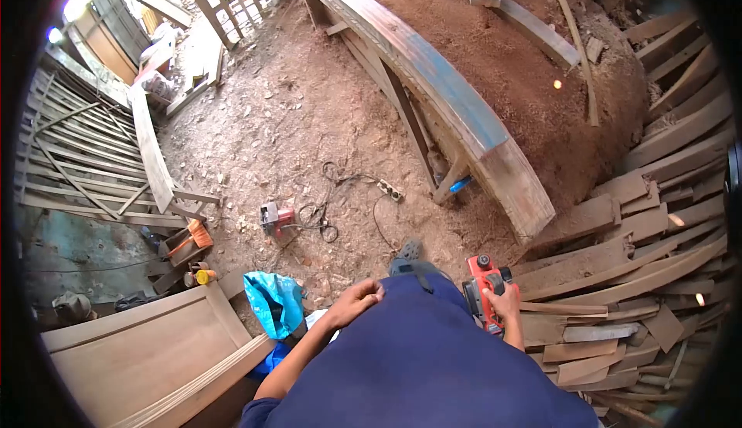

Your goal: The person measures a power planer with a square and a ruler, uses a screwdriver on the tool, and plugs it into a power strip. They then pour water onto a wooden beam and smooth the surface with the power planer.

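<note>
My right hand [506, 304] is closed round the handle of a red and black power tool [488, 285], held at my right side above the floor. My left hand [357, 303] hangs in front of my body at the left, its fingers curled loosely; whether anything lies inside them is too small to tell. Just left of that hand is a bright blue bag [274, 304]. Another red and grey power tool [276, 218] rests on the floor ahead, beside a coiled black cable [317, 219] and a socket strip [389, 189].
A long wooden bench [440, 80] runs from top centre to the right. Stacked boards [618, 273] fill the right side. Wooden panels [154, 351] lie at lower left. Sawdust is heaped [479, 34] behind the bench; slats [85, 150] stand at the left.
</note>
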### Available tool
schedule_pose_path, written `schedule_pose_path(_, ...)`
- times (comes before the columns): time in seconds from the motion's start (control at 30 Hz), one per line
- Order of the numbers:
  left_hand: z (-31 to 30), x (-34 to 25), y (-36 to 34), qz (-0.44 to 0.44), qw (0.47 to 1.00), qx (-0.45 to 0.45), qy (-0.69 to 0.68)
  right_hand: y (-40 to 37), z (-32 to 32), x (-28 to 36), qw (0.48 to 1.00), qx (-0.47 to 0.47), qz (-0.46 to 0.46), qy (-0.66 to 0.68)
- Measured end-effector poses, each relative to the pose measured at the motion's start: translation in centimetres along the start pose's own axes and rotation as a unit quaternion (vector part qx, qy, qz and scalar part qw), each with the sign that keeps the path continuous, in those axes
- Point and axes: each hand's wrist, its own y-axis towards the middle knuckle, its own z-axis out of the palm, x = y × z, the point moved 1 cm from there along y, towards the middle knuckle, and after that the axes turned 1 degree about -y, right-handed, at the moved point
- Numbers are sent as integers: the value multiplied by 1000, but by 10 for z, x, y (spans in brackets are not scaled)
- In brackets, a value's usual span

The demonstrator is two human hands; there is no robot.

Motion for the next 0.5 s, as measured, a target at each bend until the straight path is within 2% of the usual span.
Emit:
schedule_pose_path(0.03,2,-8,8,37,999,6,-21,12,1,-3,998,13,-42,-42)
schedule_pose_path(0.07,-1,-29,12,25,999,4,-21,20,4,-5,993,25,-82,-83)
schedule_pose_path(0.1,-2,-48,16,-7,998,47,-38,14,-5,37,996,46,-48,-54)
schedule_pose_path(0.13,-3,-58,21,-36,994,90,-56,20,-2,39,996,52,-41,-51)
schedule_pose_path(0.17,-11,-42,22,-31,992,104,-61,26,0,39,995,55,-50,-66)
schedule_pose_path(0.2,-18,-58,17,-36,992,105,-63,31,0,42,993,56,-61,-82)
schedule_pose_path(0.27,-29,-90,7,-122,985,90,-79,36,0,50,992,67,-51,-91)
schedule_pose_path(0.33,-46,-88,11,-100,986,72,-116,40,1,55,993,51,-72,-79)
schedule_pose_path(0.4,-68,-86,23,-71,976,84,-187,43,2,58,992,61,-54,-95)
schedule_pose_path(0.43,-72,-92,31,-83,968,48,-231,43,-1,64,993,64,-45,-86)
schedule_pose_path(0.5,-88,-100,58,-78,971,27,-223,44,-5,83,994,67,-30,-75)
